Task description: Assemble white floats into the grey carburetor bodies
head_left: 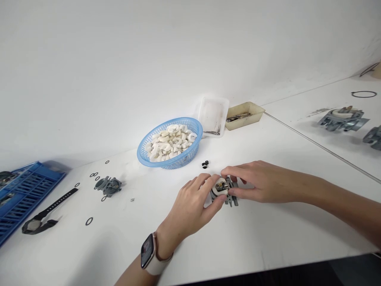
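A grey metal carburetor body [231, 200] sits on the white table between my hands, with a white U-shaped float [219, 192] and a brass piece in its open top. My left hand [193, 200], with a watch on the wrist, is closed around the carburetor's left side, thumb and fingers at the float. From the right, the thumb and forefinger of my right hand [253, 180] grip the carburetor at the hinge end of the float. Whatever small part lies under those fingertips is hidden. Just behind lies a small black part [205, 164].
A blue basket [143, 153] full of white floats stands behind, beside a clear tray [208, 113] and a beige box [245, 122]. Another carburetor [108, 186], rubber rings [89, 221], a wristwatch [32, 225] and a blue crate [26, 198] lie left. More carburetors [342, 119] are at right.
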